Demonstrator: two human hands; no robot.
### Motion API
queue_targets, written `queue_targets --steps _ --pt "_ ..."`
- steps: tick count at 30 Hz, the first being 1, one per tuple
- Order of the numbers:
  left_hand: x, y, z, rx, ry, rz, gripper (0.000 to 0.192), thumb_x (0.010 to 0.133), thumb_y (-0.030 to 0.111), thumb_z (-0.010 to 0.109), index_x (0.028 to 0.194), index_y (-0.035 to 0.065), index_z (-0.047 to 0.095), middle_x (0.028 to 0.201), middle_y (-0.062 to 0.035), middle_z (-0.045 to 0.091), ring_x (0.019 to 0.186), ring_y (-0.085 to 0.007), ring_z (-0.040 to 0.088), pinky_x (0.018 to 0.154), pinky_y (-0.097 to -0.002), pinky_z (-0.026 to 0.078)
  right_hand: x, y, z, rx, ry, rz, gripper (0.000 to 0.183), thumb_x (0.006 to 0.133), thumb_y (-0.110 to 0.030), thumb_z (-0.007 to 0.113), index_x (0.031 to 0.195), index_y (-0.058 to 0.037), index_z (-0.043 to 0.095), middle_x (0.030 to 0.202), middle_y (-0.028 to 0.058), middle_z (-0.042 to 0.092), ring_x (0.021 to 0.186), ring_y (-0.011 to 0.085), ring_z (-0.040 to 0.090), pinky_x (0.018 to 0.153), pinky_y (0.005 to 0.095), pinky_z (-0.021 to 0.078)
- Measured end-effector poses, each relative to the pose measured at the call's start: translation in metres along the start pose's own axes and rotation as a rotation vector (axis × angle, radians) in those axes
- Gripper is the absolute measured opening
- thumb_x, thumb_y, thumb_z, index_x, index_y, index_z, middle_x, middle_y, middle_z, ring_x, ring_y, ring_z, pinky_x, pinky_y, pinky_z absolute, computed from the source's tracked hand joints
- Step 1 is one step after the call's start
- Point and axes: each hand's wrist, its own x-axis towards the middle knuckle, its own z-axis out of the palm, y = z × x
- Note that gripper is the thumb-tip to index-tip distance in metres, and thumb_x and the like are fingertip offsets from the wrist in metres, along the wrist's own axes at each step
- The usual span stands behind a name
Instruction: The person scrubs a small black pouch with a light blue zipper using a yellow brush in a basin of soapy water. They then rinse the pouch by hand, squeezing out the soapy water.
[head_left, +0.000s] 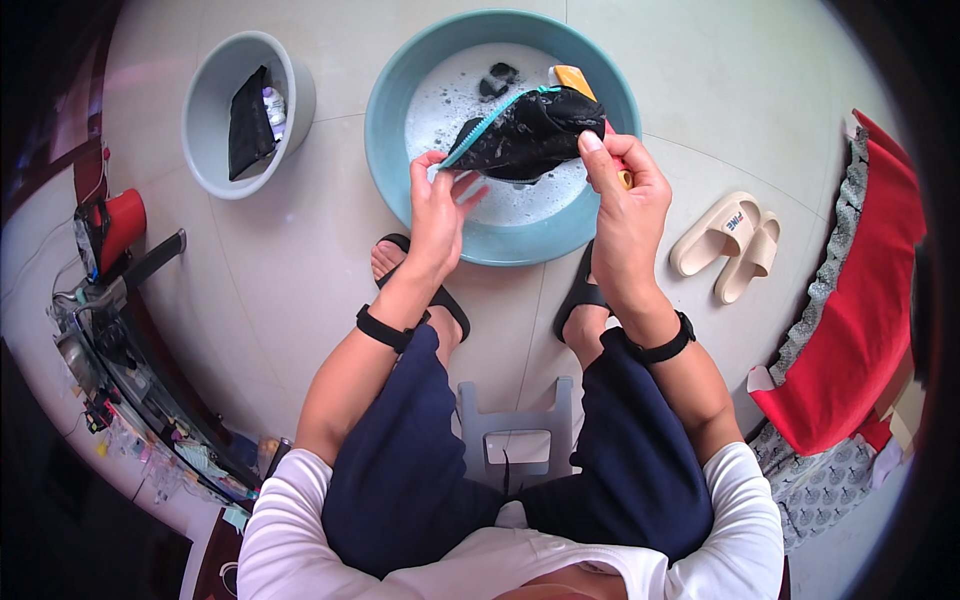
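A wet black fabric pouch (525, 139) with a turquoise zipper is stretched between my hands above a blue-green plastic basin (390, 180). My left hand (439, 206) pinches the pouch's left corner at the zipper end, its other fingers spread. With thumb and forefinger, my right hand (626, 176) grips the right end. Suds (450, 90) cover the water in the basin, and a dark wet item (497, 79) pokes through them near the back. Behind the pouch, a yellow-orange object (574, 79) leans at the basin's right side; a red piece beside my right hand is partly hidden.
At the left stands a grey bucket (304, 97) holding a flat black pouch (250, 127) and a white and purple bottle (274, 109). Beige slippers (720, 229) lie right of the basin. A grey plastic stool (517, 416) is beneath me. Red cloth (847, 315) hangs at the far right.
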Motion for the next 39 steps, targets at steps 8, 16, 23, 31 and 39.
queue_targets --steps 8,16,23,31,39 --pt "0.001 0.024 0.007 -0.291 -0.053 -0.106 0.029 0.12 0.017 0.043 0.141 0.0024 0.058 0.146 -0.0166 0.063 0.135 -0.0313 0.062 0.128 -0.0569 0.045 0.016 0.012 -0.01 -0.035 0.072 -0.03 0.023 0.104 -0.02 0.083 0.095 -0.0017 0.073 0.089 -0.005 0.062 0.08 0.0038 0.048 0.072 0.0215 0.0385" --pt "-0.008 0.038 0.014 -0.402 -0.097 -0.164 0.039 0.121 0.028 0.044 0.147 0.0035 0.059 0.15 -0.0106 0.066 0.142 -0.0272 0.058 0.131 -0.0491 0.037 0.023 0.016 -0.013 -0.05 0.114 -0.059 0.024 0.104 -0.021 0.083 0.094 -0.0023 0.072 0.085 -0.0073 0.058 0.077 0.0042 0.043 0.068 0.0223 0.0349" --pt "-0.013 0.061 0.002 -0.571 -0.248 -0.265 0.038 0.12 0.029 0.049 0.138 0.0031 0.07 0.139 -0.0106 0.075 0.131 -0.0268 0.066 0.123 -0.0449 0.047 0.037 0.034 -0.021 -0.044 0.118 -0.041 0.019 0.104 -0.021 0.082 0.096 -0.0064 0.074 0.085 -0.0102 0.055 0.078 0.0022 0.039 0.069 0.0223 0.0293" --pt "-0.038 0.082 0.008 -0.666 -0.607 -0.342 0.047 0.118 0.041 0.057 0.148 0.0057 0.066 0.145 -0.0114 0.073 0.135 -0.0248 0.069 0.119 -0.0442 0.053 0.039 0.045 -0.019 -0.061 0.055 -0.018 0.019 0.103 -0.017 0.082 0.093 -0.0041 0.073 0.082 -0.0101 0.056 0.074 0.0018 0.041 0.065 0.0218 0.0318" --pt "-0.049 0.091 0.018 -0.621 -0.808 -0.298 0.082 0.104 0.024 0.08 0.171 0.01 0.036 0.166 -0.0114 0.053 0.153 -0.03 0.054 0.126 -0.0505 0.046 0.038 0.04 -0.012 -0.19 -0.062 0.059 0.025 0.105 -0.025 0.083 0.095 -0.0029 0.075 0.079 -0.0099 0.055 0.074 0.0018 0.043 0.064 0.0224 0.0321"
